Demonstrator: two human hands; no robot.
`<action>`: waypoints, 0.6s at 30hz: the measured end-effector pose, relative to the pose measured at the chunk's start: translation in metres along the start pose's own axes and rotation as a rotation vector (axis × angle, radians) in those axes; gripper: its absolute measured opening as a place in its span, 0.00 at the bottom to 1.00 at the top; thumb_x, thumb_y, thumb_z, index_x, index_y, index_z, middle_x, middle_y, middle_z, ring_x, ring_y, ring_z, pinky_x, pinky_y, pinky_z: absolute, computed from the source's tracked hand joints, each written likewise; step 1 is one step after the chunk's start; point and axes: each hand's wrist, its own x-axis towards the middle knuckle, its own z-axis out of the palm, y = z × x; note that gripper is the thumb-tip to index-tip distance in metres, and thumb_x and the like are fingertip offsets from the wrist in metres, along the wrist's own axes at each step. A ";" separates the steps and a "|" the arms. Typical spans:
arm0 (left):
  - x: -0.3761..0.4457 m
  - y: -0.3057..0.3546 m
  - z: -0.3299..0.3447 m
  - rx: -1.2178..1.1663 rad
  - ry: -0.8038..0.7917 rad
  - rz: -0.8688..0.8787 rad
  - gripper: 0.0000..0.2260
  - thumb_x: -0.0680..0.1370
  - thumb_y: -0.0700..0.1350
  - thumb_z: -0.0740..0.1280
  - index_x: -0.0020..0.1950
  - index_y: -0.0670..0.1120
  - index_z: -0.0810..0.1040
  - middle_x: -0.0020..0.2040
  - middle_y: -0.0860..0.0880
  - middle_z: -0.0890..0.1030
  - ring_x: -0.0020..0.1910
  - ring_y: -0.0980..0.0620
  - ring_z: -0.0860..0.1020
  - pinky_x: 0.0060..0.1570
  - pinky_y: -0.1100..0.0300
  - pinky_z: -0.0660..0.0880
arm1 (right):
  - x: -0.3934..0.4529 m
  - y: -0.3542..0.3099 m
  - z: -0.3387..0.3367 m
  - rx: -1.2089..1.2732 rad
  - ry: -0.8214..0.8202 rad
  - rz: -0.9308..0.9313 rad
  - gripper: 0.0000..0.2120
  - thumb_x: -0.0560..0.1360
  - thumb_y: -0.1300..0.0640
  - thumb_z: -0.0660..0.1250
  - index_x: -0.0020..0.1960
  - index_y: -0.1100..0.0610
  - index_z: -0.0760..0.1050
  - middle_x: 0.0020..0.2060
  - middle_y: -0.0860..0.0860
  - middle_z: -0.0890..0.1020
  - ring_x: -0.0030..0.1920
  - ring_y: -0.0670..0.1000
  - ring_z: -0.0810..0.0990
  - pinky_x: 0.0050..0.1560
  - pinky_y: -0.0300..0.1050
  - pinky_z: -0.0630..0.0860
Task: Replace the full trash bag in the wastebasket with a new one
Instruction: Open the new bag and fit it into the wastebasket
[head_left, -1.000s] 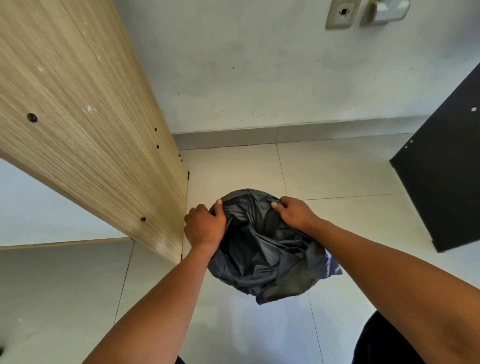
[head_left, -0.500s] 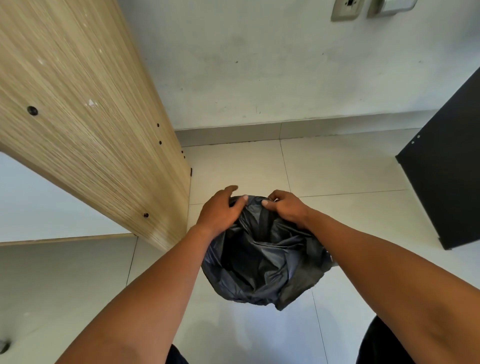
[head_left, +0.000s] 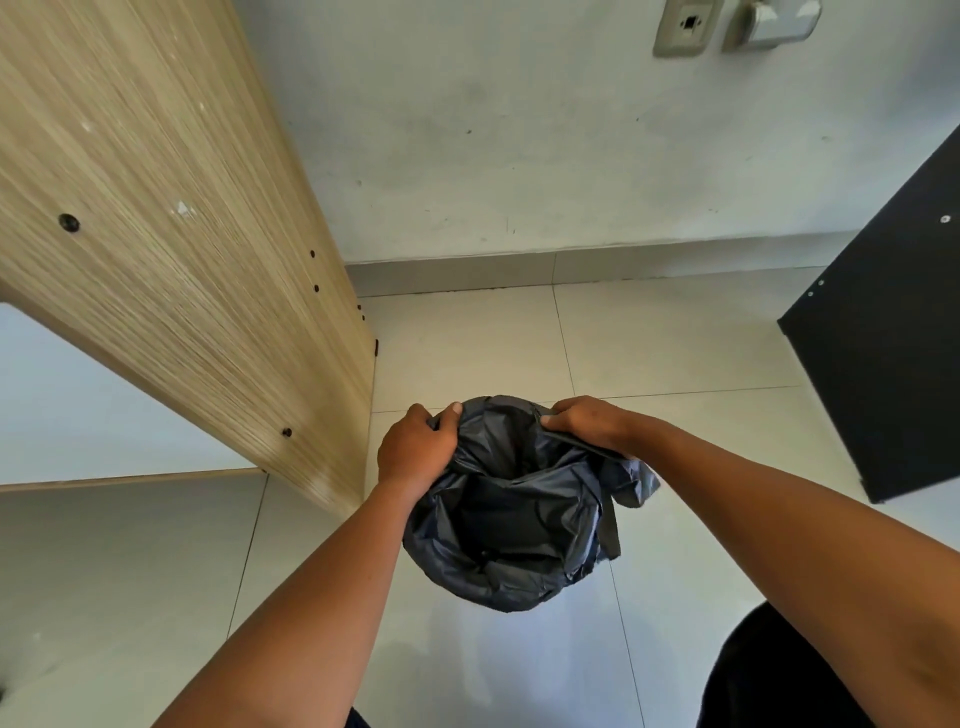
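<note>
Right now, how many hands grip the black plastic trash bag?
2: the left hand at the black plastic trash bag's left rim, the right hand at its right rim.

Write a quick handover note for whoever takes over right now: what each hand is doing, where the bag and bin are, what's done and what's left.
Left hand grips the black trash bag at its left edge; right hand pinches the far right edge.
The bag lines the wastebasket on the tiled floor, beside the wooden panel.
Done: bag opened inside, near edge folded over.
Left: pull the rest over the rim. Whether this is the new bag cannot be told.
</note>
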 end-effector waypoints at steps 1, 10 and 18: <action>0.000 0.000 0.000 -0.012 0.010 -0.014 0.24 0.79 0.68 0.58 0.47 0.46 0.73 0.43 0.50 0.78 0.44 0.46 0.77 0.42 0.54 0.71 | 0.000 0.002 -0.002 0.061 0.006 0.009 0.17 0.80 0.46 0.64 0.54 0.58 0.83 0.51 0.55 0.85 0.53 0.56 0.83 0.62 0.56 0.77; -0.002 0.000 -0.001 -0.077 0.032 -0.079 0.25 0.80 0.67 0.58 0.51 0.44 0.74 0.45 0.49 0.79 0.44 0.47 0.77 0.41 0.54 0.70 | 0.010 0.009 0.018 0.537 0.407 0.087 0.04 0.76 0.57 0.73 0.47 0.58 0.81 0.43 0.51 0.83 0.47 0.52 0.81 0.44 0.42 0.77; -0.006 0.001 0.004 -0.033 0.128 -0.099 0.26 0.82 0.66 0.56 0.58 0.42 0.75 0.49 0.45 0.82 0.44 0.45 0.77 0.41 0.54 0.72 | -0.006 0.007 0.018 0.107 0.408 -0.052 0.31 0.79 0.33 0.57 0.36 0.60 0.74 0.33 0.52 0.80 0.36 0.53 0.76 0.39 0.45 0.70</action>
